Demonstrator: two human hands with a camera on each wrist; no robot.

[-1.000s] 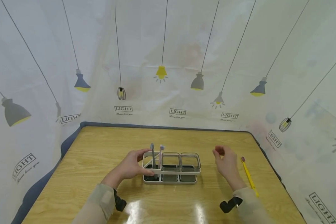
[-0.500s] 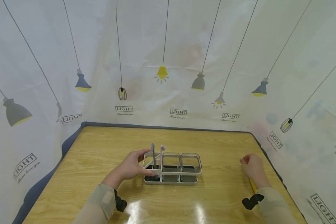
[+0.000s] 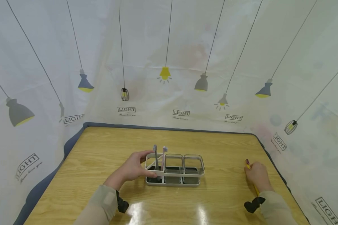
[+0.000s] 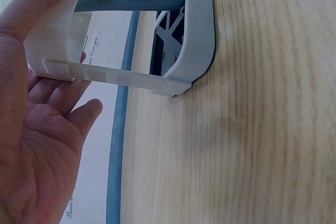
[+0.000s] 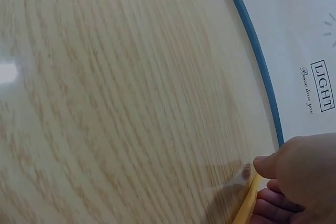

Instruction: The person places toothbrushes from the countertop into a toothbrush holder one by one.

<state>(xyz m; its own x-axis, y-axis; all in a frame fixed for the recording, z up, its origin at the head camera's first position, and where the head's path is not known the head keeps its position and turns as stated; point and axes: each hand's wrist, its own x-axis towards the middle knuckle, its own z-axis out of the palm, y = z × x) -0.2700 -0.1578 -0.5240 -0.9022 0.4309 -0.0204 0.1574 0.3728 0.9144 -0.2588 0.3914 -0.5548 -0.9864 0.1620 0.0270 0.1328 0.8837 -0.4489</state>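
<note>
My left hand (image 3: 131,168) grips the left end of a white toothbrush holder (image 3: 186,175), thumb in front and fingers behind. In its left compartments stand a grey-blue toothbrush (image 3: 156,157) and a pink toothbrush (image 3: 163,158). Two clear square cups fill the other two places. The left wrist view shows the holder's pale base (image 4: 197,30) on the table and the grey-blue handle (image 4: 128,1) reaching down into it. Over at the right, my right hand (image 3: 258,176) pinches a yellow toothbrush (image 5: 245,205) near its red-and-white bristles; part of the handle is hidden by the hand.
The wooden table (image 3: 124,140) has a dark blue border (image 3: 169,127) along its back and sides. Behind it hangs a pale sheet (image 3: 146,37) printed with lamps. Wood surface lies between the holder and my right hand.
My right hand has moved right, from beside the holder to the yellow toothbrush, and has taken hold of it. The left hand stays on the holder.
</note>
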